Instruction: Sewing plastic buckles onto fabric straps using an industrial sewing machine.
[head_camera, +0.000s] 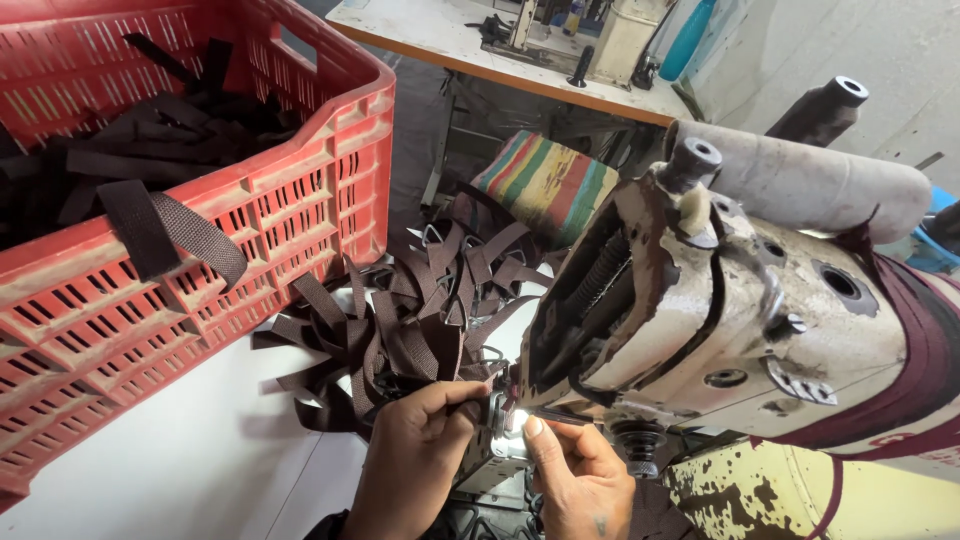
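With my left hand (415, 450) and right hand (580, 475) I pinch one dark brown webbing strap (478, 400) under the worn cream sewing machine (730, 310); a heap of loose straps (400, 320) lies on the white surface (200, 450), more fill the red slotted plastic crate (290, 200).

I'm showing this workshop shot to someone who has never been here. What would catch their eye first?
Most likely the big red plastic crate at the left, stuffed with dark webbing straps, one draped over its rim. Next, the worn, paint-chipped sewing machine head filling the right side. Between them a tangled pile of brown straps lies on the white table, and at the bottom the left hand and right hand work a strap at the needle.
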